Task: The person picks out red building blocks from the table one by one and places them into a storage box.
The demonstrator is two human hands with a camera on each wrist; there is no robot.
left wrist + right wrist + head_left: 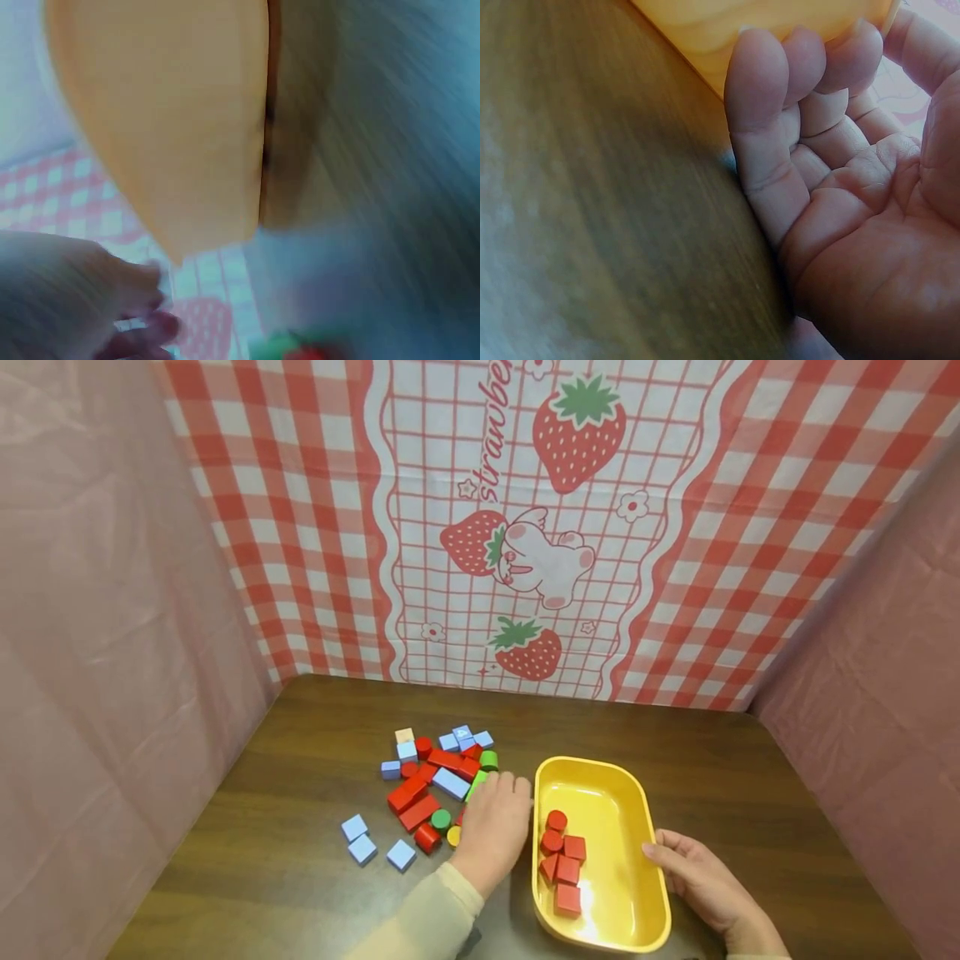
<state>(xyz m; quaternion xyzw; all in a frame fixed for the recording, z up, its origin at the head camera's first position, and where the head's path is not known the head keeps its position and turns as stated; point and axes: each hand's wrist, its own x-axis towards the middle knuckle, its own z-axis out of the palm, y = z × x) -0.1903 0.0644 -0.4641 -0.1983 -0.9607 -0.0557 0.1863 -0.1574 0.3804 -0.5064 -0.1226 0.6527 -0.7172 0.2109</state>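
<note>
My left hand [495, 822] is lowered at the right edge of a loose pile of toy blocks, just left of a yellow plastic tub [611, 852]. Its fingers bend downward; I cannot tell whether they hold a block. A bright green block [477, 783] shows partly beside the knuckles, and a yellow round block [454, 836] lies near the wrist. On the tub's right side, my right hand [697, 872] grips the rim, thumb on top and fingertips [757, 75] against the outer wall. Several red blocks [567, 870], among them cubes and cylinders, lie along the tub's left side.
The pile mixes red blocks [418, 812], a long blue block [451, 784] and a green cylinder [441, 820]. Blue squares [401, 856] lie apart at the near left. A strawberry-print cloth [510, 593] hangs behind the dark wooden table [262, 852], with pink curtains [112, 610] at both sides.
</note>
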